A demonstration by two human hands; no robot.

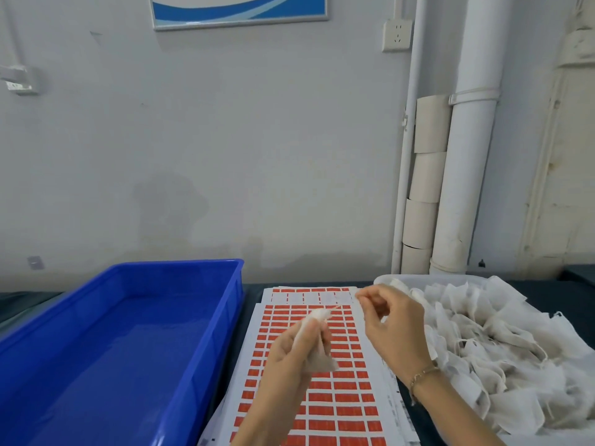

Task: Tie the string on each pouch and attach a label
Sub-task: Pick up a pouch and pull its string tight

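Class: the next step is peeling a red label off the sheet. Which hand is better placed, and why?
Likely the right. The left hand grips the pouch; the right hand only pinches the string and sits above the label sheet, so it could release and reach down.

Legible text: none.
Label sheet point(322, 397): rows of red-orange rectangular labels, any print too blurred to read.
Lower sheets point(403, 410), right margin: small dark printed marks, illegible.
Framed wall poster point(240, 9): blue and white curves only.
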